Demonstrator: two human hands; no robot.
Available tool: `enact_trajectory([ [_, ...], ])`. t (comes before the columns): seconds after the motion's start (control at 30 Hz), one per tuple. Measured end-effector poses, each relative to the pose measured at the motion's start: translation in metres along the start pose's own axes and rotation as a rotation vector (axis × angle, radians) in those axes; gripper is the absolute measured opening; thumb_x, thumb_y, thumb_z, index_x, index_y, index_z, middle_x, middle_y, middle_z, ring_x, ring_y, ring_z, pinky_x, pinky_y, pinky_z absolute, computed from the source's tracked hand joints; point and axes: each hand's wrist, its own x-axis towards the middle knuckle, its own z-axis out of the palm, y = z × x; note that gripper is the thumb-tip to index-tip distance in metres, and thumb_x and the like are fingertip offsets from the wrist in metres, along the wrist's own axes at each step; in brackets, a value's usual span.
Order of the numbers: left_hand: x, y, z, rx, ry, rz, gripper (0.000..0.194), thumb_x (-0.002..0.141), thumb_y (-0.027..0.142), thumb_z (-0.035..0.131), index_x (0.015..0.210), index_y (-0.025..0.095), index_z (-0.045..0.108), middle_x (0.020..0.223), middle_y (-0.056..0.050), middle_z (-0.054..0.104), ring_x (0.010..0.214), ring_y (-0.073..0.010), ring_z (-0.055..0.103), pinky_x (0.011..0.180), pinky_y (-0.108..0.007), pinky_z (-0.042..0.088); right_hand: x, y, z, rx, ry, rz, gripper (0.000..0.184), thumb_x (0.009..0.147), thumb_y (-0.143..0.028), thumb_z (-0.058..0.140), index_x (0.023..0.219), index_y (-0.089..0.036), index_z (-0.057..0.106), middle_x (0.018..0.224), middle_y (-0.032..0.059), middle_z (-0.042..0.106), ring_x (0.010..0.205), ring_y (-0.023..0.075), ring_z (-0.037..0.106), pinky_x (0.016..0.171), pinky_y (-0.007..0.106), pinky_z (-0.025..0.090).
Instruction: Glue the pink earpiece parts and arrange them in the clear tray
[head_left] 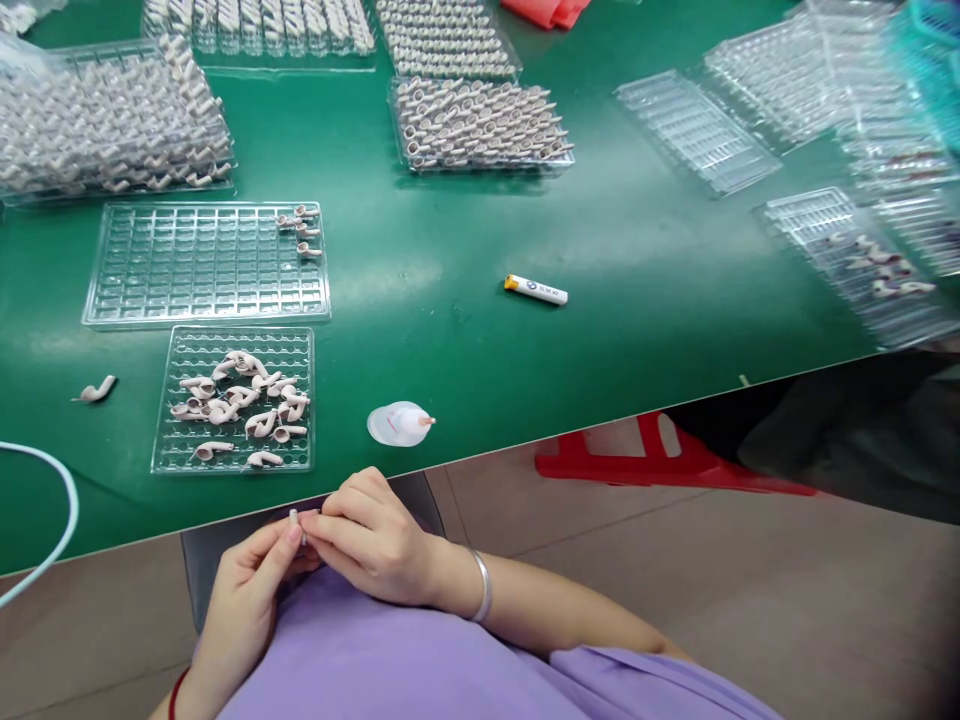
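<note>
Above my lap, just off the table's front edge, my left hand (pixel 247 585) pinches a small pale earbud shell (pixel 294 517) between thumb and fingers. My right hand (pixel 379 535) meets it there, its fingertips closed against the same piece. Most of the shell is hidden by the fingers. Beyond the hands lies a small clear tray (pixel 159 440) with several loose earbud shells (pixel 261 424) heaped on it. A white squeeze bottle (pixel 400 424) with a thin tip stands to the right of this tray. One lone earbud shell (pixel 97 390) rests on the table to the left.
Behind is a larger clear tray (pixel 195 262) with a few shells in its right corner. Full trays (pixel 480 125) and a stack (pixel 112 120) stand farther back. A white-and-yellow marker-like tube (pixel 536 290) lies mid-table. Clear trays (pixel 697 130) spread right; a white cable (pixel 67 500) curves at left.
</note>
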Motion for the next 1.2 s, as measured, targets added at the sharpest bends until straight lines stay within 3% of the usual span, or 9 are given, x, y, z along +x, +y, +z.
enact_trajectory([
  [0.27, 0.006, 0.002, 0.008, -0.058, 0.06, -0.01, 0.037, 0.061, 0.045, 0.084, 0.08, 0.014, 0.079, 0.082, -0.011, 0.076, 0.074, -0.0234, 0.07, 0.072, -0.036, 0.06, -0.003, 0.001, 0.004, -0.053, -0.049, 0.027, 0.012, 0.09, -0.016, 0.058, 0.083, -0.016, 0.068, 0.07, 0.0007, 0.061, 0.067, 0.0127, 0.05, 0.064, 0.031, 0.036],
  [0.57, 0.009, -0.002, 0.005, -0.019, 0.011, 0.07, 0.027, 0.072, 0.039, 0.078, 0.084, 0.015, 0.079, 0.077, -0.007, 0.074, 0.067, -0.0167, 0.064, 0.067, -0.028, 0.056, 0.001, -0.001, 0.005, -0.04, 0.009, 0.046, 0.014, 0.089, -0.014, 0.058, 0.078, -0.015, 0.067, 0.067, 0.0005, 0.062, 0.065, 0.0123, 0.05, 0.063, 0.03, 0.035],
  [0.77, 0.01, 0.001, 0.008, -0.05, 0.027, 0.109, 0.025, 0.068, 0.038, 0.081, 0.079, 0.016, 0.08, 0.07, -0.005, 0.073, 0.063, -0.0145, 0.06, 0.062, -0.024, 0.053, 0.0, -0.002, 0.006, -0.024, 0.011, 0.071, 0.014, 0.088, -0.015, 0.06, 0.076, -0.014, 0.067, 0.067, 0.0005, 0.062, 0.065, 0.0123, 0.051, 0.063, 0.031, 0.034],
  [0.97, 0.01, 0.006, 0.01, -0.061, 0.032, 0.021, 0.032, 0.06, 0.043, 0.086, 0.079, 0.017, 0.08, 0.075, -0.006, 0.074, 0.066, -0.0158, 0.063, 0.064, -0.025, 0.056, 0.0, -0.001, 0.004, -0.041, -0.005, 0.049, 0.015, 0.091, -0.016, 0.059, 0.078, -0.014, 0.068, 0.067, 0.0004, 0.061, 0.065, 0.0119, 0.05, 0.063, 0.03, 0.035],
  [1.2, 0.002, 0.012, 0.004, -0.05, -0.066, -0.048, 0.032, 0.066, 0.042, 0.083, 0.086, 0.018, 0.078, 0.083, -0.006, 0.072, 0.072, -0.0157, 0.062, 0.07, -0.026, 0.055, -0.003, 0.0, -0.004, 0.022, 0.041, 0.01, 0.009, 0.09, -0.017, 0.061, 0.094, -0.015, 0.068, 0.069, -0.0003, 0.061, 0.066, 0.0116, 0.051, 0.065, 0.029, 0.038],
])
